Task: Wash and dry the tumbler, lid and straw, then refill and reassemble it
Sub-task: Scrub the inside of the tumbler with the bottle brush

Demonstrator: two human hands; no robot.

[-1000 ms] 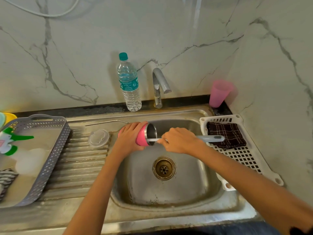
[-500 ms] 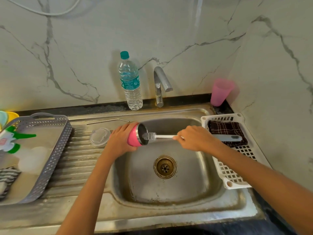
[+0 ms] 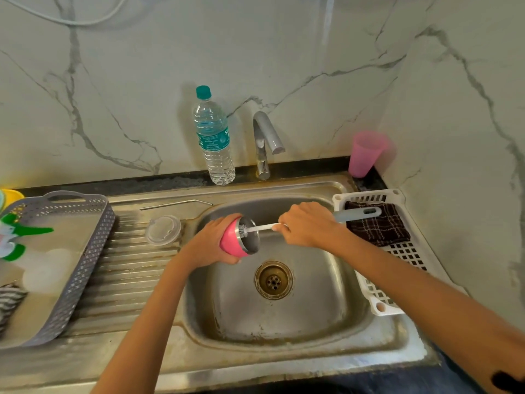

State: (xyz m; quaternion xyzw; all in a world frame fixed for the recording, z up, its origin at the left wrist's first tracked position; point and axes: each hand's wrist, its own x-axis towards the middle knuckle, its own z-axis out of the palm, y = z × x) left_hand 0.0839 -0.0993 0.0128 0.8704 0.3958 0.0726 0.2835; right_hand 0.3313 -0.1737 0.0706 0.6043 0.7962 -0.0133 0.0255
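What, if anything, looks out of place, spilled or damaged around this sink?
Nothing looks spilled or broken. Only brownish staining along the sink floor's front edge stands out. The lid and straw lie apart on the drainboard, fitting mid-wash.

White veined marble wall (image 3: 142,81), steel sink (image 3: 284,322)

Both arms are bare. The left arm comes in from 7 o'clock, and the left grip (image 3: 208,244) curls round the pink tumbler (image 3: 230,245). The right arm comes in from 4 o'clock. The right grip (image 3: 308,226), knuckles up, holds the brush (image 3: 356,214), at 3 o'clock from the left one
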